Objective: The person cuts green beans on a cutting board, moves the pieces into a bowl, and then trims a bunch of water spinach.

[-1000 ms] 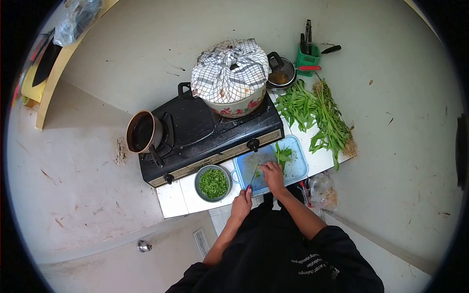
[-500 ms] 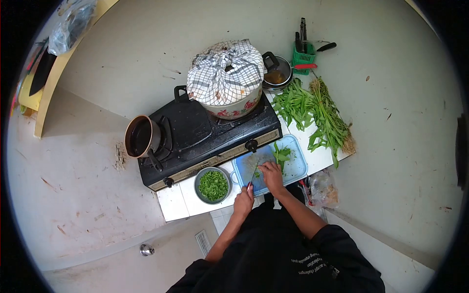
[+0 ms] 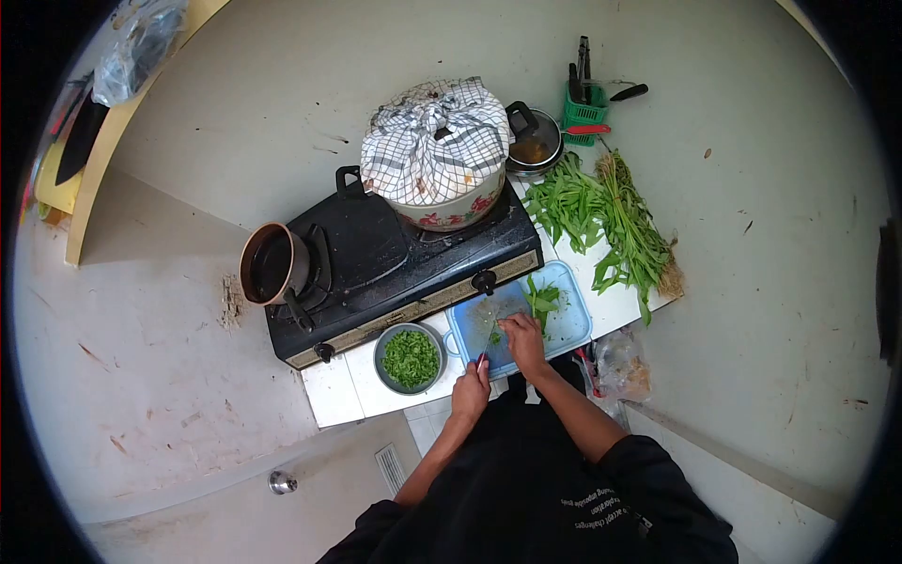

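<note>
My left hand (image 3: 469, 392) is closed round the red handle of a knife (image 3: 486, 350), whose thin blade points away from me over a blue plastic board (image 3: 575, 324). Closed as well, my right hand (image 3: 522, 343) presses a small bunch of leafy greens (image 3: 542, 299) against the board, right beside the blade. Its fingertips partly hide the stems. Bits of cut green lie on the board. Left of the board, a grey bowl (image 3: 380, 364) is filled with finely chopped greens (image 3: 411, 358).
Behind the board stands a black two-burner stove (image 3: 366, 244) with a cloth-wrapped pot (image 3: 437, 150) and a brown saucepan (image 3: 272, 263). Uncut greens (image 3: 611, 211) lie at the right, near a lidded pan (image 3: 534, 143) and a green utensil basket (image 3: 584, 115).
Both hands stay nearly in place over the board. The knife blade has shifted very slightly; the greens remain under my right hand.
</note>
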{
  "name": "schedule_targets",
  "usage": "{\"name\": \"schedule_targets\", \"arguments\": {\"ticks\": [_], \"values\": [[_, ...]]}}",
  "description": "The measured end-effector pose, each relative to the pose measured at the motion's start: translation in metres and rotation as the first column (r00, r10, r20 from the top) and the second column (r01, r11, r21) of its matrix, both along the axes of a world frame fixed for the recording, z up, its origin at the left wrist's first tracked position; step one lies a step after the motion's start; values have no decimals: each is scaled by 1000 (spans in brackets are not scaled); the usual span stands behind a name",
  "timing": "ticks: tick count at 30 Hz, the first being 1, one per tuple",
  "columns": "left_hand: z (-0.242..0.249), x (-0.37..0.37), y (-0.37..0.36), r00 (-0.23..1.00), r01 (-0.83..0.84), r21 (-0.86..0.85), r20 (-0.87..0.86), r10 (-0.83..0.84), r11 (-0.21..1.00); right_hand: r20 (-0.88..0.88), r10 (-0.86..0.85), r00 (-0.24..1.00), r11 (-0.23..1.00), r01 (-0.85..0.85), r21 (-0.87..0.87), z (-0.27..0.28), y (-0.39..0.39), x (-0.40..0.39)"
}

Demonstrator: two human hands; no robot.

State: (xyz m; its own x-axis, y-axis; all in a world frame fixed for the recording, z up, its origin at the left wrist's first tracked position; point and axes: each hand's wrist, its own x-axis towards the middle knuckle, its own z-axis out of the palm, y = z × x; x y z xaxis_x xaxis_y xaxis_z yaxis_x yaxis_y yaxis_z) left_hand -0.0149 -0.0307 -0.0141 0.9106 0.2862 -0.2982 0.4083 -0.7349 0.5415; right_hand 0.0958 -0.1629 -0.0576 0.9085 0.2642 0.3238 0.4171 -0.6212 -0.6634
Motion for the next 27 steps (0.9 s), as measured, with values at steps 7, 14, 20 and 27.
{"name": "schedule_targets", "arguments": {"ticks": [7,14,20,27], "values": [[-4,0,-1,999,-1,-7,-48,0,1000,-48,8,999,1000,-9,-13,-2,-1,0],[-10,15,-5,999,-24,40,45,22,999,-51,9,999,1000,-8,17,-1,1,1],[5,1,3,1000,-28,-59,4,29,998,-76,-5,997,999,8,35,-3,0,0],[4,-1,-1,1000,-17,-89,-27,15,996,-79,-20,997,999,22,31,-9,-1,0]]}}
